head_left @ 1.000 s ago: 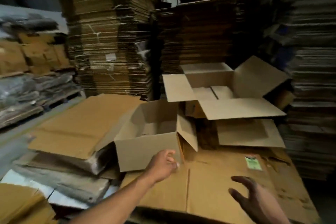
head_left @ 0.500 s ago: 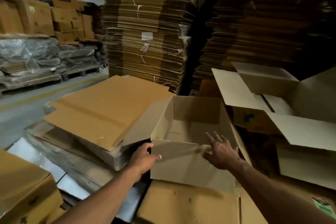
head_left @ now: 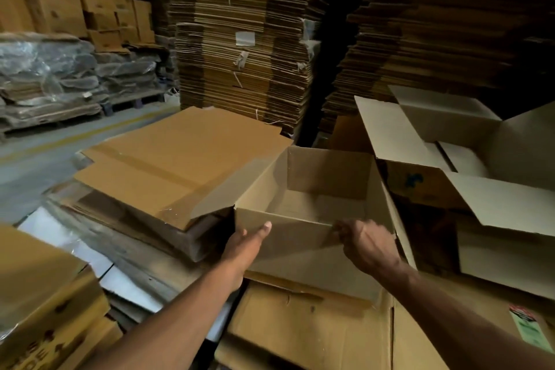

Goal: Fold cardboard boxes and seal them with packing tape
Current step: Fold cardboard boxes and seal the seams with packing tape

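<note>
Gripping fingers hidden behind box

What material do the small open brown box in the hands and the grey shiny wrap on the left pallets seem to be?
Small open brown box: apparently corrugated cardboard, matte, with creased flaps. Grey shiny wrap: probably clear plastic film; it wrinkles and glints.

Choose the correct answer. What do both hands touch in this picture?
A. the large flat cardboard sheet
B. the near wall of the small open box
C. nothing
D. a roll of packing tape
B: the left hand and right hand both grip the near wall of the small open box.
</note>
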Available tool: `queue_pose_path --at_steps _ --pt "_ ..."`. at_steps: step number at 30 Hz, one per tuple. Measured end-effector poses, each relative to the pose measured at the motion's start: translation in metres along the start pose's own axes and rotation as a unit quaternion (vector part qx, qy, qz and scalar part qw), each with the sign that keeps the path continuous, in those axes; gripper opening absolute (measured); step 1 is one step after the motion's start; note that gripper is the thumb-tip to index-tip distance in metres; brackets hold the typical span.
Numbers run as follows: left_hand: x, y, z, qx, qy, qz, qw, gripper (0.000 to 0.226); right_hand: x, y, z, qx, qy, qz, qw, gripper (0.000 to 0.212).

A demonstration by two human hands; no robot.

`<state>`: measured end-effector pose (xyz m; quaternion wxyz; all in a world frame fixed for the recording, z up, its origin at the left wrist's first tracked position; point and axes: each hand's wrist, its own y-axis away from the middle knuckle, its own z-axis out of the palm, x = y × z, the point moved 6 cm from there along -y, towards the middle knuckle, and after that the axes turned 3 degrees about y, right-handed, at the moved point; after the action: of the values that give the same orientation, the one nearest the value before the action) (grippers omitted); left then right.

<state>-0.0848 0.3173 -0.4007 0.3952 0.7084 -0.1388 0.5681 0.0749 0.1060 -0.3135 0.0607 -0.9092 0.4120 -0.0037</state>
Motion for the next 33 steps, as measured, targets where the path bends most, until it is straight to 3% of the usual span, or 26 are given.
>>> queue_pose_path --at_steps 6,12,18,22,25,28,31,33 --pt "-0.005 0.068 -0.010 0.085 0.096 -0.055 0.990 0.127 -0.048 0.074 -0.060 0.024 0.024 -0.109 0.993 0.022" --pt "-0.037 0.168 -0.027 0.133 0.155 -0.111 0.973 0.142 -0.078 0.179 -0.100 -0.002 0.019 -0.145 0.989 0.024" --pt "-0.060 0.308 -0.061 0.145 0.179 -0.109 0.967 0.130 -0.110 0.295 -0.136 -0.005 0.014 -0.176 0.984 0.025" --pt "-0.100 0.374 -0.083 0.126 0.177 -0.134 0.967 0.140 -0.127 0.367 -0.137 -0.014 -0.026 -0.207 0.978 0.023" --pt "-0.119 0.410 -0.098 0.130 0.156 -0.127 0.971 0.134 -0.135 0.410 -0.132 -0.021 -0.063 -0.210 0.975 0.024" --pt "-0.110 0.451 -0.115 0.132 0.146 -0.114 0.974 0.119 -0.148 0.448 -0.128 -0.034 -0.106 -0.182 0.977 0.025" --pt "-0.112 0.483 -0.139 0.118 0.145 -0.164 0.969 0.108 -0.184 0.485 -0.114 -0.061 -0.172 -0.138 0.973 0.023" --pt "-0.122 0.488 -0.160 0.094 0.135 -0.197 0.966 0.119 -0.220 0.498 -0.099 -0.083 -0.207 -0.119 0.968 0.022"
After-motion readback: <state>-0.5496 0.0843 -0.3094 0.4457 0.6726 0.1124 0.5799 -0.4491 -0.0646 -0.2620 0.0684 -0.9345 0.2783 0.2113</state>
